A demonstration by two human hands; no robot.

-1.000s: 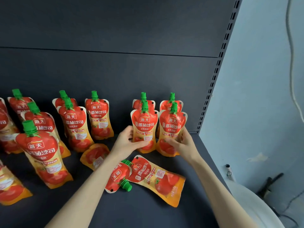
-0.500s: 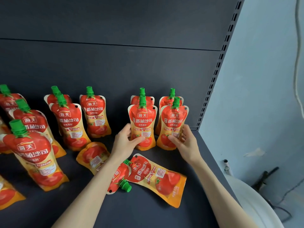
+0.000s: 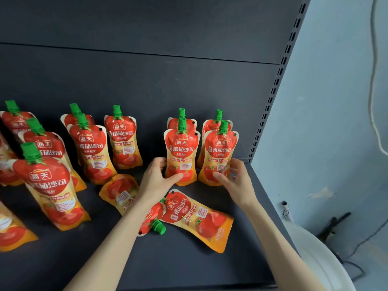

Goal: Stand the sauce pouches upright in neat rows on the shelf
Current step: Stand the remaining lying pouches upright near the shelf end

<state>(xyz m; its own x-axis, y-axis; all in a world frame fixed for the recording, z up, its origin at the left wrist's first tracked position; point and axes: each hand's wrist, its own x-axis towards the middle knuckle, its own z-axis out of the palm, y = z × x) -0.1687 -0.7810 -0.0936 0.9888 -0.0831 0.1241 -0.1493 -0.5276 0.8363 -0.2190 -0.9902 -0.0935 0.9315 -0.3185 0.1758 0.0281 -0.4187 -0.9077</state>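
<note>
Red and orange tomato sauce pouches with green caps stand on a dark shelf (image 3: 210, 267). My left hand (image 3: 156, 178) grips the base of an upright front pouch (image 3: 181, 152). My right hand (image 3: 236, 178) grips the base of the upright pouch beside it (image 3: 220, 154). One more pouch stands behind each of these. Below my hands, one pouch lies flat (image 3: 199, 217). A second flat one (image 3: 152, 219) is partly under my left forearm. A third lies flat to the left (image 3: 119, 191). Several more upright pouches (image 3: 92, 152) fill the left side.
The shelf's dark back panel (image 3: 147, 80) rises behind the pouches. A slotted upright post (image 3: 270, 106) marks the right end, with a pale blue wall (image 3: 325, 122) beyond it. A white round object (image 3: 327, 261) sits at the lower right, off the shelf.
Both hands stay on the two front right pouches; my right hand has shifted to that pouch's right side, and the pouches stand a little straighter. The view has shifted slightly.
</note>
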